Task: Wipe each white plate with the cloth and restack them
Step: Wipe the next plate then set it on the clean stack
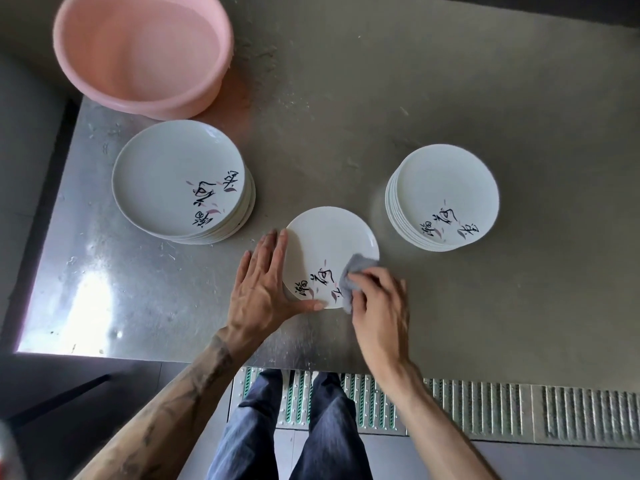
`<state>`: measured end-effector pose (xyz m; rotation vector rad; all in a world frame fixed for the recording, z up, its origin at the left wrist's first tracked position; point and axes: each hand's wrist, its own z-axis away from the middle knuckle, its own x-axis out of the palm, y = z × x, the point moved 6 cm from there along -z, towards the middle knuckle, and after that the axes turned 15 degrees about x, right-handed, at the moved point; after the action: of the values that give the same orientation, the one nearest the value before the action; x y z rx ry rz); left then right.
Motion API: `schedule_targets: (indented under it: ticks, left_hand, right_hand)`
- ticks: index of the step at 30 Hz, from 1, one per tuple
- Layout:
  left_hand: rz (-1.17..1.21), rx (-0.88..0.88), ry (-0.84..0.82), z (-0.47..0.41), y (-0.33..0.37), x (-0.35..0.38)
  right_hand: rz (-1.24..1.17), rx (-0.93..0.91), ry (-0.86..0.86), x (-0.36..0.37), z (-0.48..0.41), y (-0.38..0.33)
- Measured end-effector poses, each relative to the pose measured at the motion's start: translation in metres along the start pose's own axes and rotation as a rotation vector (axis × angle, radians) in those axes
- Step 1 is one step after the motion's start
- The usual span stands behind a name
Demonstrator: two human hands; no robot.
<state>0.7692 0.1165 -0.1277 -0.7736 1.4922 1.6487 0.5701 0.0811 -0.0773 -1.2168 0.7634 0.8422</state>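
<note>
Nearest are the person's legs in dark trousers (287,431), above a metal floor grate (485,407). On the near edge of the steel table (502,306) lies a single white plate (329,237). The left hand (263,289) rests flat against its left rim with straight fingers, and its grip holds nothing. The right hand (377,306) is blurred, but its grip seems curled around the grey cloth (353,271), which lies on the plate's right side. Farther away, a left stack of plates (173,174) and a right stack of plates (446,188) stand well apart. Farthest, beyond the left stack, is a pink basin (138,46).
</note>
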Motion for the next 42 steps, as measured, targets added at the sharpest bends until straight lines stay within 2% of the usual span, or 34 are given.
schedule_targets:
  ticks: [3, 5, 8, 15, 19, 21, 24, 27, 30, 33, 35, 36, 40, 42]
  left_hand:
    - [-0.102, 0.045, -0.021, 0.0, 0.006, -0.003]
    - [-0.207, 0.145, -0.07, 0.001, 0.014, -0.002]
    - [-0.276, 0.284, -0.163, 0.005, 0.026, 0.005]
    - [-0.443, 0.423, -0.19, 0.002, 0.047, 0.001]
    - [-0.407, 0.532, -0.036, 0.004, 0.058, -0.019]
    - [-0.318, 0.512, 0.048, 0.0, 0.067, -0.037]
    - [-0.083, 0.357, 0.108, -0.011, 0.082, -0.066]
    - [0.3, 0.225, 0.167, -0.012, 0.095, -0.084]
    - [0.747, 0.084, 0.172, -0.006, 0.108, -0.098]
    - [0.947, 0.024, 0.161, -0.002, 0.121, -0.112]
    - [1.032, 0.013, 0.158, 0.002, 0.126, -0.12]
    - [1.065, 0.005, 0.157, 0.004, 0.127, -0.124]
    - [1.141, -0.004, 0.14, 0.016, 0.131, -0.137]
    - [1.183, -0.001, 0.136, 0.019, 0.134, -0.141]
  right_hand:
    - [-0.1, 0.059, -0.047, 0.006, 0.02, -0.005]
    - [-0.173, 0.097, -0.116, 0.006, 0.019, 0.0]
    - [-0.418, 0.225, -0.189, 0.0, 0.011, 0.014]
    - [-0.8, 0.457, -0.119, -0.012, 0.004, 0.031]
    - [-1.038, 0.618, -0.089, -0.014, 0.0, 0.043]
    - [-1.09, 0.624, -0.076, -0.022, -0.008, 0.037]
    - [-1.098, 0.508, -0.077, -0.042, -0.027, 0.012]
    - [-1.022, 0.334, -0.049, -0.067, -0.045, -0.017]
    - [-0.752, 0.039, 0.045, -0.1, -0.043, -0.052]
    - [-0.47, -0.34, 0.053, -0.119, -0.018, -0.092]
    - [-0.373, -0.49, 0.019, -0.128, -0.009, -0.105]
    - [-0.371, -0.485, 0.025, -0.136, -0.013, -0.106]
    - [-0.479, -0.208, 0.061, -0.168, -0.037, -0.093]
    - [-0.432, -0.29, 0.044, -0.173, -0.025, -0.108]
